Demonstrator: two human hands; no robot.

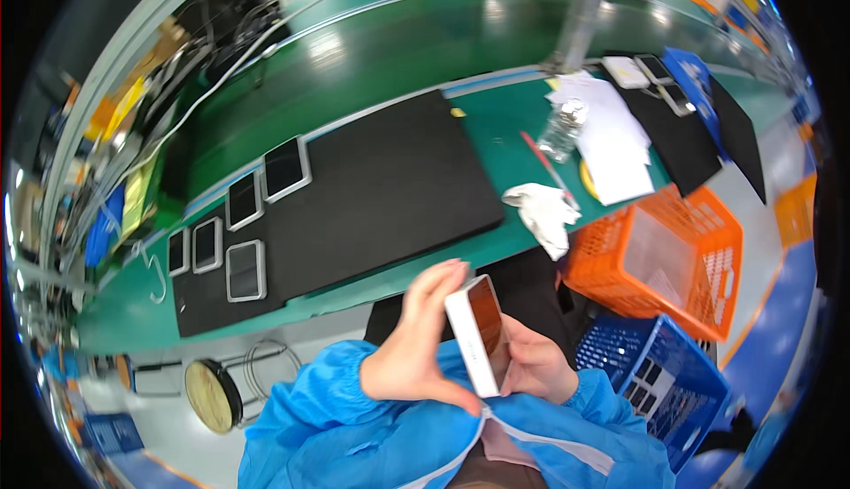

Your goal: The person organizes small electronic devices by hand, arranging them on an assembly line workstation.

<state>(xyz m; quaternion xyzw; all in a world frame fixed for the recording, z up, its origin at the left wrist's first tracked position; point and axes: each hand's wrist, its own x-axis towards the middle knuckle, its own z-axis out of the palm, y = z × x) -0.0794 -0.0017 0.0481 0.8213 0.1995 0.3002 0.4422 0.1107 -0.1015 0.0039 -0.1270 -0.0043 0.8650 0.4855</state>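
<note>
In front of my chest is a thick white slab-shaped device (475, 347) with a dark glossy face that reflects brownish light. It stands tilted, its pale side edge toward my left. My right hand (538, 361) grips it from the right, thumb near the glossy face; part of its fingers is hidden behind the device. Beside the pale edge, my left hand (412, 338) is spread, fingers pointing up and thumb stretched low, with nothing held in it. Whether its thumb touches the device I cannot tell. Similar dark-faced devices (245, 270) lie on the black mat (381, 192) at the left.
The green bench (478, 126) carries a crumpled white cloth (542, 213), a clear plastic bottle (563, 129) and white papers (613, 139). An orange crate (699, 285) stands right of me, with a blue crate (655, 365) nearer. A round stool (212, 396) is at lower left.
</note>
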